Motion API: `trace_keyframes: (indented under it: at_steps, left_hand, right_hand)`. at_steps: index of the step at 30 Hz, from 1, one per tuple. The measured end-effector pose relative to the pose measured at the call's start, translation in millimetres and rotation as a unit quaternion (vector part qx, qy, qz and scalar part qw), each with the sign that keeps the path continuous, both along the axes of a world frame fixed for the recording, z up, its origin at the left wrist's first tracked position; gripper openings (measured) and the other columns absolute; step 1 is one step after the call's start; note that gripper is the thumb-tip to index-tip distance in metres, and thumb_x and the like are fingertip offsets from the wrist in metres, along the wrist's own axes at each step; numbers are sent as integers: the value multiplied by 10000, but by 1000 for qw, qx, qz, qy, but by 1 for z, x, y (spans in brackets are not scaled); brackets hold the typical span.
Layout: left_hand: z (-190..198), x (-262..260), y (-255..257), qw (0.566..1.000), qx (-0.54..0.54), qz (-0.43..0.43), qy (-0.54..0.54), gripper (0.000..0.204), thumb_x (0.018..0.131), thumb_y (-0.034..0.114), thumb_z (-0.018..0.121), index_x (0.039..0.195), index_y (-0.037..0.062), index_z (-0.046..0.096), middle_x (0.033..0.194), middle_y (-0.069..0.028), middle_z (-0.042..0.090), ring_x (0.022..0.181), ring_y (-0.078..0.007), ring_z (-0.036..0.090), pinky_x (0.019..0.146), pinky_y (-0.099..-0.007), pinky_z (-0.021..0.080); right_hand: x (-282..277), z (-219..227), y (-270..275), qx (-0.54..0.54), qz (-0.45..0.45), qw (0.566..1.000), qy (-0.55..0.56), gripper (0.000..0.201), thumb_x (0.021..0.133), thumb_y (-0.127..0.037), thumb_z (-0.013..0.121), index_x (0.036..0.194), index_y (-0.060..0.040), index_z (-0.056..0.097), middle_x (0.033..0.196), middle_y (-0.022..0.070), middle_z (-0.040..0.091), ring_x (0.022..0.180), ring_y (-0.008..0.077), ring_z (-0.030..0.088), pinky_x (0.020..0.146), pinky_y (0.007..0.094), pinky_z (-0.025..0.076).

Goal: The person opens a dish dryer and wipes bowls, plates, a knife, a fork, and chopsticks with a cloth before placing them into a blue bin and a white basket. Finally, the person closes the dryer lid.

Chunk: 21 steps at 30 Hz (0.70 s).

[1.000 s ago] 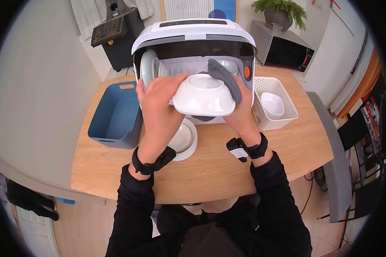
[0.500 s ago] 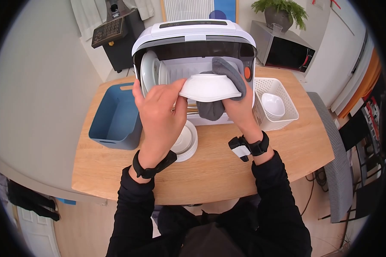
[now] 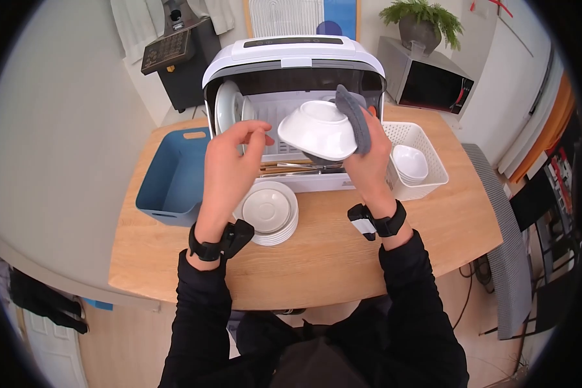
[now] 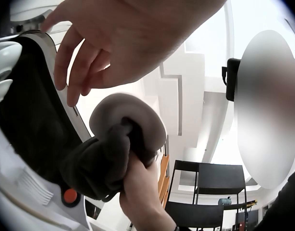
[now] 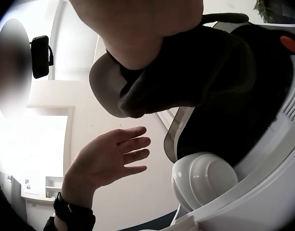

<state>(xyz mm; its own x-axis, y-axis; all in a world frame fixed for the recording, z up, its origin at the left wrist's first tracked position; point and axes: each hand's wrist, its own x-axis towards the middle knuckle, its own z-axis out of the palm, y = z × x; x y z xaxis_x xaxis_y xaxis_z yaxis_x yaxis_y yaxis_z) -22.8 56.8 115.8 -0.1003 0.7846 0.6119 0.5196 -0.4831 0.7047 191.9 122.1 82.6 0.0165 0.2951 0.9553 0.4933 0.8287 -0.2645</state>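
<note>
In the head view a white bowl [image 3: 320, 131] is held tilted, underside up, by the right hand [image 3: 370, 160], which grips it through a grey cloth [image 3: 355, 119]. The left wrist view shows the cloth [image 4: 102, 163] bunched into the bowl [image 4: 128, 115]. The left hand [image 3: 231, 169] is off the bowl, to its left, fingers loosely bent and holding nothing; the right wrist view shows its fingers apart. Behind the hands stands an open white dish cabinet [image 3: 297, 63] with plates [image 3: 229, 107] upright at its left and chopsticks or utensils [image 3: 291, 168] along its front.
A stack of small plates [image 3: 267, 210] stands on the wooden table [image 3: 317, 258] before the cabinet. To the left is a blue bin [image 3: 174, 174]; to the right, a white basket [image 3: 438, 169] holds stacked bowls [image 3: 410, 161]. A microwave [image 3: 427, 77] stands behind the basket.
The left hand has let go of the bowl's edge and moved left and down. The bowl has turned in the right hand, showing more of its underside.
</note>
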Motion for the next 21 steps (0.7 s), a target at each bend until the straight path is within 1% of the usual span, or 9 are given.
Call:
trace_keyframes:
  at_steps: [1, 4, 7, 10, 13, 16, 17, 20, 21]
  left_hand:
    - [3, -5, 2, 995, -54, -52, -67, 302, 959, 280, 589, 1016, 8, 706, 779, -82, 713, 771, -143, 637, 740, -264, 488]
    - [14, -6, 14, 969, -167, -152, -97, 391, 1000, 350, 530, 940, 4, 701, 776, -76, 698, 782, -149, 619, 811, -256, 463]
    - [20, -5, 28, 954, -226, -189, -60, 432, 1013, 419, 498, 920, 39, 681, 808, -49, 686, 749, -130, 593, 790, -263, 462]
    - [16, -1, 30, 930, -306, -174, -105, 408, 1012, 437, 506, 949, 65, 662, 875, -26, 680, 773, -121, 595, 780, -272, 461]
    - [2, 0, 30, 901, -345, -202, -167, 382, 1008, 440, 523, 981, 82, 655, 932, -11, 679, 822, -111, 600, 841, -267, 451]
    - [-6, 1, 27, 889, -343, -197, -232, 358, 1005, 414, 542, 1008, 77, 666, 953, -12, 686, 890, -109, 607, 914, -272, 430]
    - [-9, -1, 27, 897, -322, -195, -234, 352, 1003, 403, 550, 1020, 72, 670, 967, -14, 688, 908, -109, 606, 929, -274, 422]
    - [-11, -7, 25, 919, -262, -189, -224, 343, 998, 377, 568, 1048, 55, 677, 996, -17, 693, 943, -110, 606, 956, -281, 411]
    - [-8, -8, 19, 927, -246, -184, -213, 345, 997, 371, 572, 1053, 48, 678, 999, -17, 695, 941, -111, 606, 952, -283, 415]
  right_hand:
    - [1, 0, 2, 13, -20, 1000, -9, 477, 724, -5, 725, 1192, -44, 640, 1040, 157, 677, 945, 347, 662, 818, 361, 525]
    - [3, 1, 3, 44, -67, 996, -34, 463, 734, -2, 717, 1185, -83, 657, 1041, 136, 676, 926, 326, 659, 799, 373, 527]
    - [2, 2, -1, 70, -79, 993, -59, 459, 733, -6, 713, 1178, -111, 667, 1061, 119, 673, 924, 304, 655, 788, 371, 526]
    - [6, 4, -2, 110, -88, 985, -95, 470, 715, -10, 709, 1169, -129, 672, 1079, 99, 670, 922, 287, 650, 779, 358, 525]
    - [11, 0, -5, 129, -68, 980, -137, 521, 667, 8, 698, 1161, -155, 675, 1075, 61, 676, 904, 261, 647, 756, 349, 527]
    - [22, -8, -4, 117, -91, 968, -203, 531, 665, 7, 695, 1163, -177, 675, 1057, 37, 681, 894, 238, 647, 737, 353, 530]
    - [27, -10, -5, 103, -110, 964, -218, 498, 696, -15, 704, 1160, -190, 674, 1036, 33, 689, 870, 231, 650, 719, 356, 531]
    - [44, -11, -7, 17, -134, 976, -171, 454, 747, -36, 707, 1177, -176, 662, 1028, 50, 692, 882, 259, 660, 754, 366, 539]
    - [46, -5, -10, -15, -94, 991, -97, 433, 767, -67, 725, 1188, -133, 647, 1015, 83, 690, 913, 303, 663, 805, 367, 541]
